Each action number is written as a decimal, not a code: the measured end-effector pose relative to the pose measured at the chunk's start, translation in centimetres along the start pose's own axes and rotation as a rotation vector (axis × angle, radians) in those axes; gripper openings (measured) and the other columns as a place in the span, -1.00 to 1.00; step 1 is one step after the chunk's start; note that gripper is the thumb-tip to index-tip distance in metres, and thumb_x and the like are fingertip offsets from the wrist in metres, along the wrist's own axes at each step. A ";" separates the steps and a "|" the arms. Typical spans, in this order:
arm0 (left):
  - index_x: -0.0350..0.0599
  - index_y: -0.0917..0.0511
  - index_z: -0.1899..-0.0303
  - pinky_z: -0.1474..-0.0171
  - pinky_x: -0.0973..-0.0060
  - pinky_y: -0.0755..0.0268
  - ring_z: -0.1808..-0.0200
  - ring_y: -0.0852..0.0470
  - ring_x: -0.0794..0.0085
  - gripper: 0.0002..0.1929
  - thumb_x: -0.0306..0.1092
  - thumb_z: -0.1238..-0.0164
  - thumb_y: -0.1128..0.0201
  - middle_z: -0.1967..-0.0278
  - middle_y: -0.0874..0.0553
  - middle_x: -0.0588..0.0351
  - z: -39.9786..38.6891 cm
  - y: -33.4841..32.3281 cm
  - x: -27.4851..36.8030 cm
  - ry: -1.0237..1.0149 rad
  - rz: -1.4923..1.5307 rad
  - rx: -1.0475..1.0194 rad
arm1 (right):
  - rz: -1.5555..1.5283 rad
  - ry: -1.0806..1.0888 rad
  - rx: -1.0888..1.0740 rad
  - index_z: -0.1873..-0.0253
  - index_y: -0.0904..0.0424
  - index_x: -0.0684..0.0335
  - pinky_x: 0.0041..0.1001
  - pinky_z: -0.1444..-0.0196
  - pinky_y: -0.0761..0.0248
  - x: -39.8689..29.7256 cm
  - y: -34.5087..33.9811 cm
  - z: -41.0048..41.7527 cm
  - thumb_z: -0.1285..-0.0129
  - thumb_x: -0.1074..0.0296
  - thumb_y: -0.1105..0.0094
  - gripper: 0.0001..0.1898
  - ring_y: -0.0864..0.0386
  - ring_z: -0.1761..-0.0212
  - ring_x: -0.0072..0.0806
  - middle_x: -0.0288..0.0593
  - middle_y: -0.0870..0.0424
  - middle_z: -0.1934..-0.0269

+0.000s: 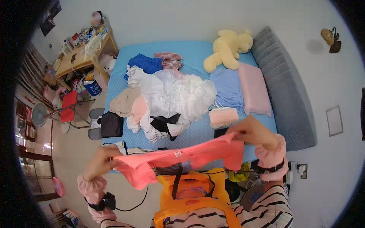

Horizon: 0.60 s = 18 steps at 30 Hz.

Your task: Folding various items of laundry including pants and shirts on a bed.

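Note:
A coral-pink garment (pixel 182 156) is stretched between my two hands, above the near edge of the bed. My left hand (pixel 104 161) pinches one end of it, and my right hand (pixel 251 132) pinches the other, higher end. A small white label shows at the garment's middle. Beyond it, a heap with a sheer white garment (pixel 179 91) lies on the blue bed sheet (pixel 188 139), with beige, light-pink and black pieces of clothing beside it. Near my right hand lies a folded peach cloth (pixel 223 117).
A pink pillow (pixel 255 89), a light-blue garment (pixel 228 88) and a cream teddy bear (pixel 228 50) lie by the grey headboard (pixel 288 94). A black bag (pixel 112 124) sits at the bed's left edge. Farther left stand a red folding chair (pixel 68 107) and a cluttered wooden desk (pixel 68 65).

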<state>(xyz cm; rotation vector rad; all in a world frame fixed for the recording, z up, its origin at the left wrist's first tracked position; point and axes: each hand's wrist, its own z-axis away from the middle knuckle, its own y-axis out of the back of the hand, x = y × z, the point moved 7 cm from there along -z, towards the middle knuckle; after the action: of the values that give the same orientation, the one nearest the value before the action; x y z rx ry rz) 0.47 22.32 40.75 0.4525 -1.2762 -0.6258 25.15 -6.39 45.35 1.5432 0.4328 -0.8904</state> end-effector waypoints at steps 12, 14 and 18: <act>-0.27 -0.40 -0.11 0.03 0.54 -0.46 0.02 -0.57 0.41 -0.59 -0.40 -0.25 -0.23 0.06 -0.59 0.04 -20.7 8.8 -23.4 0.050 0.447 1.190 | -0.174 -0.026 0.752 -0.08 -0.46 0.37 -0.56 0.09 -0.46 19.8 -0.8 -28.4 -0.22 0.26 -0.22 -0.60 -0.61 0.13 -0.50 -0.09 -0.60 0.07; -0.25 -0.35 -0.15 -0.01 0.48 -0.44 0.00 -0.56 0.39 -0.55 -0.40 -0.24 -0.25 0.03 -0.58 0.01 -20.6 2.7 -28.1 0.139 0.306 1.055 | -0.289 0.060 0.699 -0.20 -0.34 0.31 -0.51 0.03 -0.46 23.3 -6.4 -26.5 -0.19 0.38 -0.23 -0.51 -0.57 0.05 -0.47 -0.08 -0.52 -0.05; -0.23 -0.47 -0.02 0.22 0.54 -0.49 0.29 -0.61 0.47 -0.68 -0.40 -0.23 -0.18 0.19 -0.64 0.01 -16.3 -14.3 -36.1 0.478 0.517 0.757 | -0.407 -0.460 0.521 -0.10 -0.43 0.25 -0.47 0.13 -0.50 33.7 -20.9 -16.6 -0.13 0.47 -0.22 -0.60 -0.60 0.14 -0.40 -0.13 -0.55 0.04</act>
<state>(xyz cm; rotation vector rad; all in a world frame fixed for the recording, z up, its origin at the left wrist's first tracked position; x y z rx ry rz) 7.79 34.80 1.17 0.7957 -1.0654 0.4155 36.17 6.15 5.70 1.6669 0.1830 -1.7352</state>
